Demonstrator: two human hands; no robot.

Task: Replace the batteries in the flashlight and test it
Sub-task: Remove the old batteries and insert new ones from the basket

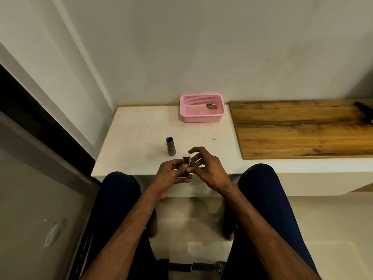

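left hand (172,175): fingers curled round the held batteries (186,165), gripping them from the 9 o'clock side, thumb on top.
right hand (204,168): half open, fingers spread and loosely bent, index raised; thumb tip against the held batteries at their 3 o'clock side. Cannot tell whether it pinches or only touches.
held batteries: black cells with copper tops, roughly upright, between both hands, above the near edge of the table (131,142).
flashlight (170,146): grey body, upright on the table, dark open end up; at 11 o'clock from the hands, near but apart.
basket (201,118): pink, at 12 o'clock, against the wall, well apart from the hands.
basket batteries (212,106): lying side by side in the basket's far right corner.
wooden board (302,128): at 2 o'clock, its left edge in line with the basket's right side.
dark object (363,111): on the board's far right, cut off by the frame; cannot tell what it is.
edges: table's near edge just at 6 o'clock under the hands; left edge at 9 o'clock; wall at 12.
room: bare white top between flashlight and basket, and between right hand and board.
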